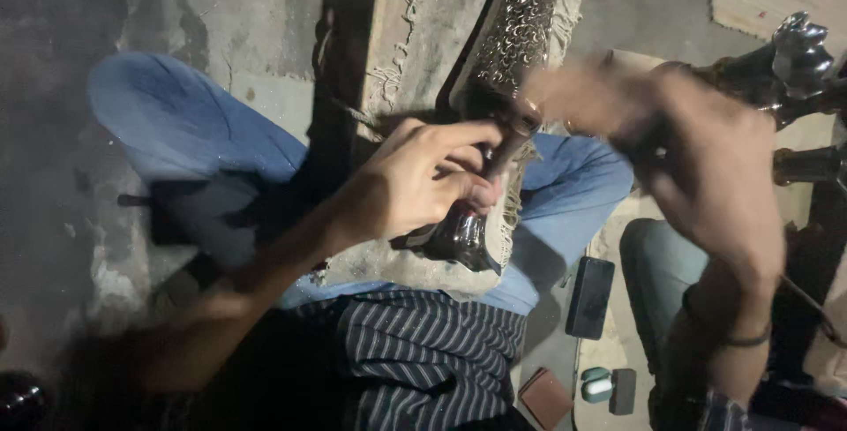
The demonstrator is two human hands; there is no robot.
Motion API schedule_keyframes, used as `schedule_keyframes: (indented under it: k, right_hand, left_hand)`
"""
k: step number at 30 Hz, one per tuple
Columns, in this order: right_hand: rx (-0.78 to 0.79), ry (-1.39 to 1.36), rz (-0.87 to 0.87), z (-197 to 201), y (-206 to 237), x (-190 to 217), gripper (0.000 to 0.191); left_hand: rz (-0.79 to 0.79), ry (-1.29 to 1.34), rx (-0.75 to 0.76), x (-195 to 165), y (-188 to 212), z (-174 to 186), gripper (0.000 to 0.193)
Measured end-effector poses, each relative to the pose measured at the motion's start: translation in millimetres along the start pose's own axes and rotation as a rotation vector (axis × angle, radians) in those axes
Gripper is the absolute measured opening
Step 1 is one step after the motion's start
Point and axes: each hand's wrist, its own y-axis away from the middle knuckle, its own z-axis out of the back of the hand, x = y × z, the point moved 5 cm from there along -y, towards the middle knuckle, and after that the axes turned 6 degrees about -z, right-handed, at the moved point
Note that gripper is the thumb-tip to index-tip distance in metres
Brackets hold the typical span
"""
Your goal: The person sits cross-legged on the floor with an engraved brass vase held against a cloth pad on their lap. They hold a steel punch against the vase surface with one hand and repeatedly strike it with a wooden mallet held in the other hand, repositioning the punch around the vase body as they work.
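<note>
Gripping dark embossed metal piece [494, 87]: left hand [415, 184]; right hand [697, 149] blurred, grip unclear.

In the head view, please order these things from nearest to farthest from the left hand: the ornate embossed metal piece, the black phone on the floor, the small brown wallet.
From the left hand:
1. Ornate embossed metal piece: gripped at its lower end.
2. Black phone: on the floor, lower right.
3. Small brown wallet: bottom edge, beyond the phone.
</note>
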Motion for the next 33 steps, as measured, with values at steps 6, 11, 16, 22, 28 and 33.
schedule_keyframes:
  k: [6,11,16,22,28,33]
  right_hand:
    - [0.084,0.423,0.215,2.7,-32.1,21.0,0.067]
    - [0.366,0.801,0.323,-6.7,-59.5,15.7,0.076]
    - [0.543,1.094,0.328,-11.6,-79.5,39.1,0.063]
    - [0.398,0.828,0.492,1.8,-89.6,123.8,0.059]
    - [0.53,1.099,0.458,-10.8,-96.7,87.5,0.064]
    - [0.16,0.259,0.429,-3.2,-88.0,67.8,0.068]
  left_hand:
    - [0.109,-0.06,-0.192,11.4,17.1,2.0,0.018]
    - [-0.017,0.003,-0.374,11.4,30.9,0.6,0.023]
    - [0.019,0.002,-0.464,17.5,41.7,-2.4,0.016]
    - [0.054,-0.018,-0.534,19.0,46.8,-4.8,0.021]
    - [0.012,-0.085,-0.517,17.0,47.8,-4.5,0.019]
    - [-0.042,0.011,-0.394,17.5,38.6,-2.7,0.014]
